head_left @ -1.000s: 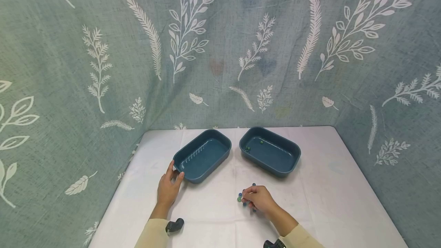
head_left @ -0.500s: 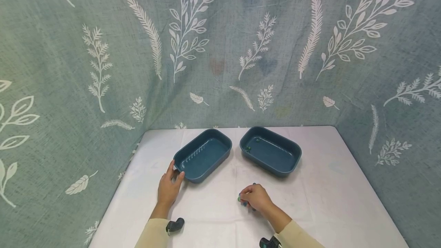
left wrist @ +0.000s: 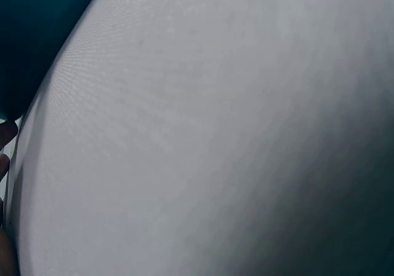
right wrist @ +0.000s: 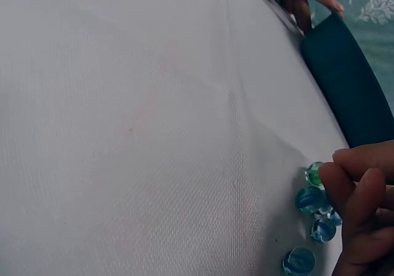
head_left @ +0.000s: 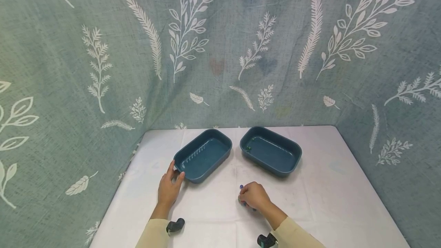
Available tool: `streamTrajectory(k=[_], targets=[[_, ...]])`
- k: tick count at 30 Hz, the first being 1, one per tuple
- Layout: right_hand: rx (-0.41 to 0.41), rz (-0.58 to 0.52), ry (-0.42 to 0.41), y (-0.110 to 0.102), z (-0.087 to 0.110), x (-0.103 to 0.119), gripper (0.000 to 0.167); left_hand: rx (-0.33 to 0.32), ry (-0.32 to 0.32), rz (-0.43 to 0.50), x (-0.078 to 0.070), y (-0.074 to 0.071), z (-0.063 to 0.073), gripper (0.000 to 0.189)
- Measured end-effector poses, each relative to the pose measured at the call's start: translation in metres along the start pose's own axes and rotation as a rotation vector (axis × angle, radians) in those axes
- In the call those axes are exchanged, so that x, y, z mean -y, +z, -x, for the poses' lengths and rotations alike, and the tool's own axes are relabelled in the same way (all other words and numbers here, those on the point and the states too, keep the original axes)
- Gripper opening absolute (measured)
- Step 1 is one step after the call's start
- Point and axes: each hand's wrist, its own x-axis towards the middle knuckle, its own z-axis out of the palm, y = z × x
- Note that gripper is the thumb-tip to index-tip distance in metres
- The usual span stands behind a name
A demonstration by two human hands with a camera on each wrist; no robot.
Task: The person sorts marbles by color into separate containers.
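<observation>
We see our right hand curled over a cluster of marbles on the near middle of the worktop, fingertips pinching among them, while our left hand grips the near-left corner of the left tray.

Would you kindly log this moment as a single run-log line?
left hand: holds corner of left tray | right hand: fingers curled over marbles on tablecloth | right tray: few marbles inside
</observation>
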Motion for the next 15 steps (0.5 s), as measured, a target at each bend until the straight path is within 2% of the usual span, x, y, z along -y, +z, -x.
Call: streamTrajectory(k=[5, 10, 15], targets=[[-0.003, 0.093, -0.003, 0.0016, -0.0011, 0.0019, 0.012, -0.019, 0.017, -0.002, -0.0002, 0.0002, 0.0005, 0.075], [-0.021, 0.2, -0.039, 0.0042, 0.001, 0.0045, 0.019, -0.007, 0.013, -0.001, -0.0018, -0.0006, 0.0018, 0.076], [-0.018, 0.185, -0.038, 0.005, -0.0002, 0.0034, 0.022, -0.009, 0.019, 0.003, -0.0004, -0.0007, 0.0013, 0.075]])
